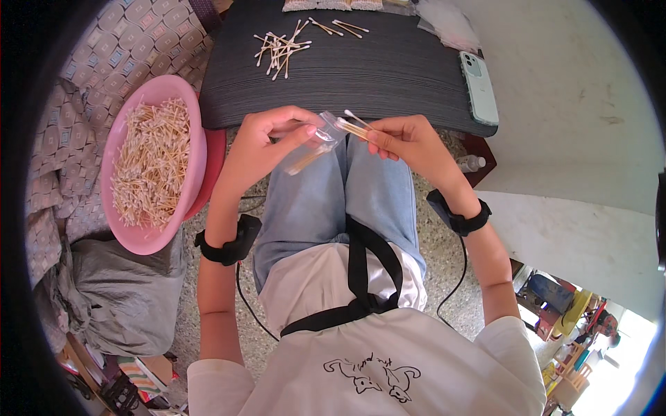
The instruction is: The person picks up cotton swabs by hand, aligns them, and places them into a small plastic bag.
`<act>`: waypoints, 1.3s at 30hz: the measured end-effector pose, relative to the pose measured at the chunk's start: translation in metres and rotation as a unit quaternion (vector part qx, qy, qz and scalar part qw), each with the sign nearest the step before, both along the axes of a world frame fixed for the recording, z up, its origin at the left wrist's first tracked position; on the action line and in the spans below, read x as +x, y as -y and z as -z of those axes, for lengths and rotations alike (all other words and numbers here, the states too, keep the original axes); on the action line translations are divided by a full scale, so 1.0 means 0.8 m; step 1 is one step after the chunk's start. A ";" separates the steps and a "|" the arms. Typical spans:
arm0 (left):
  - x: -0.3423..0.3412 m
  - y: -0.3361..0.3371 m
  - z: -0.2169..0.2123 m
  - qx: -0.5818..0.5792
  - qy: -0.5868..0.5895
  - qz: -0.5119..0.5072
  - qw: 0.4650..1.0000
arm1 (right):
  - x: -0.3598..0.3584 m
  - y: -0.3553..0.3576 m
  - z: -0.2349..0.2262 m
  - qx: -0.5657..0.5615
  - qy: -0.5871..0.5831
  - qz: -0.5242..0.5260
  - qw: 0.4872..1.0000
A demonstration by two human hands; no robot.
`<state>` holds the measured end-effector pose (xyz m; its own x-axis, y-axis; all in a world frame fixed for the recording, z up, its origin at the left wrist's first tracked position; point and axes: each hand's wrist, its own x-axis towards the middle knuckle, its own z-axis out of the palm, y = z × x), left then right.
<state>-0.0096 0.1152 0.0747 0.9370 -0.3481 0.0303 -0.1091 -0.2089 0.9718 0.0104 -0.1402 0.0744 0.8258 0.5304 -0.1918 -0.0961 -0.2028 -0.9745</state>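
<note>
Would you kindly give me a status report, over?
Left fingers hold clear bag, swabs inside. Right fingers pinch cotton swabs near bag's upper end. Nothing visible blocking between.

Cannot count the cotton swabs [355, 130] in the right hand [409, 142]; found covered by the fingers at the far ends. Cannot tell whether touching the clear bag [326, 135] or just beside its mouth. Unable to count the sticks [302, 162] inside, seen only through glare and creases. Cannot make out all fingers of the left hand [267, 142], partly hidden behind thumb and palm. Cannot see below the top layer of the swab heap [151, 166]. Noted as cut off by the upper edge: white-tipped bundles [329, 4]. Noted as mostly hidden under the pink basin [198, 149]: a red support [216, 156]. Noted as too small to identify: lower-right clutter [572, 326].
</note>
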 end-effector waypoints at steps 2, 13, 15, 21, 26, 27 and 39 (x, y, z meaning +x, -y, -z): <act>0.001 0.001 0.002 -0.001 0.012 -0.006 1.000 | 0.000 0.000 0.001 -0.002 0.006 -0.003 1.000; 0.001 0.006 0.000 -0.013 0.006 -0.008 1.000 | 0.009 -0.011 -0.005 -0.058 0.067 -0.056 0.994; 0.000 0.008 -0.003 -0.007 -0.011 -0.013 1.000 | 0.012 -0.013 -0.013 -0.080 0.071 -0.078 0.991; -0.001 0.007 -0.004 0.007 -0.027 -0.014 1.000 | 0.021 -0.018 -0.019 -0.136 0.075 -0.112 0.981; -0.002 0.008 -0.003 0.009 -0.021 -0.008 1.000 | 0.021 -0.028 -0.025 -0.106 0.062 -0.113 0.986; -0.003 0.008 -0.002 0.005 -0.022 -0.007 1.000 | 0.021 -0.031 -0.025 -0.093 0.064 -0.104 0.988; 0.000 0.011 -0.004 -0.034 -0.044 -0.016 0.998 | 0.001 -0.039 -0.012 0.055 0.057 0.053 0.995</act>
